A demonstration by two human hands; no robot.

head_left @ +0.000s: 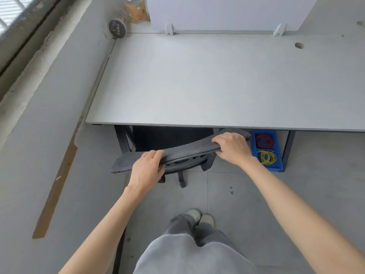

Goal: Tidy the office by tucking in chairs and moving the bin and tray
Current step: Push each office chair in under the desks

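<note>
While 2 hands grip it, grey mesh chair.

A round dark lid sits at the far left corner of the tabletop. It has pale letters on it, but they are too small and blurry to read. Behind it stands a jar with an orange label. The print on that label is too blurry to read too.

Chair under desk, left of tray
</note>
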